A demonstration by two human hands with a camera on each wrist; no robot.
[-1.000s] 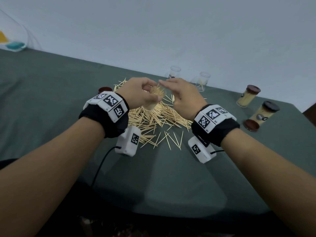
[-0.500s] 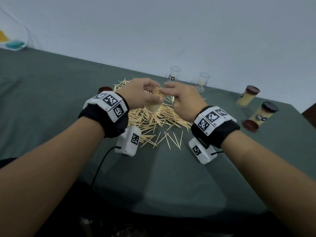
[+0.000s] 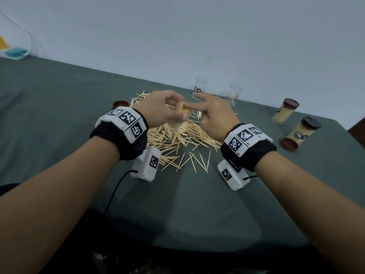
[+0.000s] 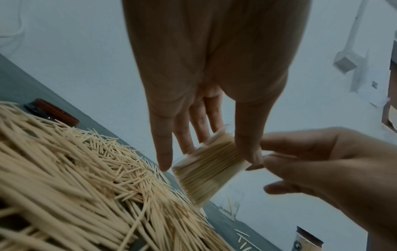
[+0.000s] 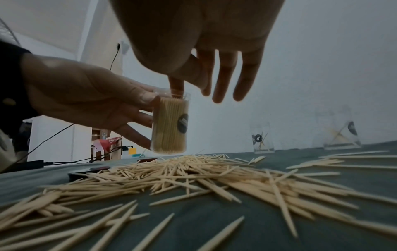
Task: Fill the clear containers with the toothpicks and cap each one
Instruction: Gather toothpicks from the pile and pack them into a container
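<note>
A clear container (image 3: 177,120) packed with toothpicks hangs just above the toothpick pile (image 3: 177,141), upright and slightly tilted. My left hand (image 3: 173,107) grips it round the wall, thumb near the rim. My right hand (image 3: 197,103) is over its mouth, index fingertip (image 5: 176,88) pressing down on the toothpick ends while the other fingers stretch out straight. The right wrist view shows the same container (image 5: 169,125) with a dark round sticker, and the left wrist view shows it (image 4: 206,169) between thumb and fingers. Two more clear containers (image 3: 200,88) (image 3: 234,93) stand uncapped behind, each with a few toothpicks.
Two filled, capped containers (image 3: 284,113) (image 3: 303,131) lie at the right. A loose brown cap (image 3: 288,144) sits beside them and another brown cap (image 3: 120,104) left of the pile. The green table (image 3: 59,107) ends at a wall behind; a glass bowl (image 3: 15,52) stands far left.
My right hand has gone from pinching at the container's mouth to spreading its fingers, the index finger now pressing on the toothpick tops. The left hand and container stayed in place.
</note>
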